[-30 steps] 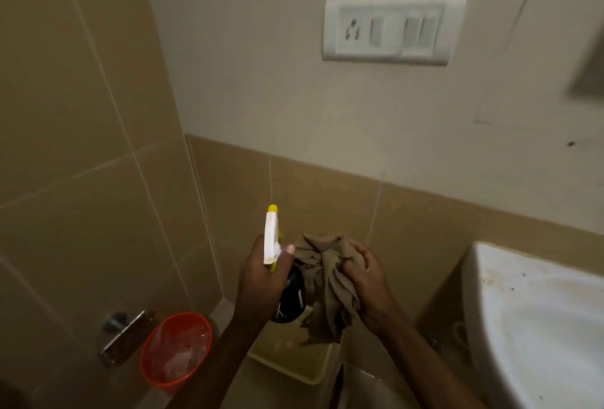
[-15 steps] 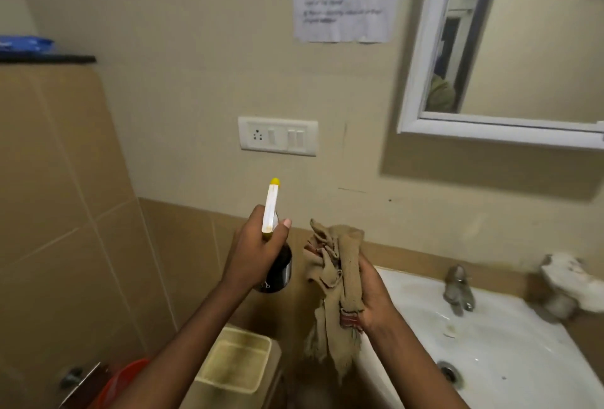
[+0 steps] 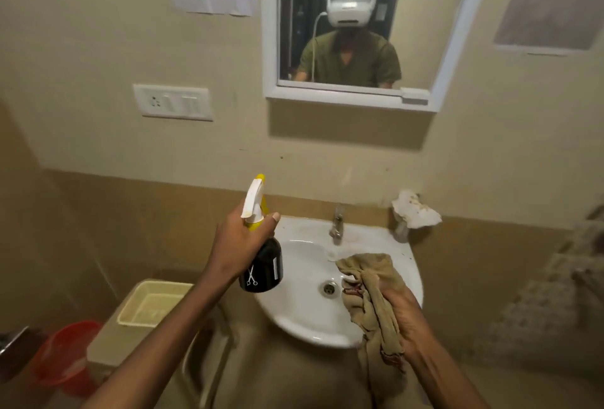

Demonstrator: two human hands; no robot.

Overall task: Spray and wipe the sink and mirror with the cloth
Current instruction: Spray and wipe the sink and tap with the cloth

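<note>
Gripping spray bottle (image 3: 261,264) in left hand (image 3: 240,242), cloth (image 3: 372,294) in right hand (image 3: 403,314), above sink (image 3: 300,314).

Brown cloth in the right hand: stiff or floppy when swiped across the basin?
Likely floppy: the cloth bunches in folds in the right hand and its tail droops below the sink rim. Probably light, and it should conform to the curved basin.

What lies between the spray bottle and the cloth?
In the head view, only the white sink basin with its drain lies between the bottle and the cloth.
</note>
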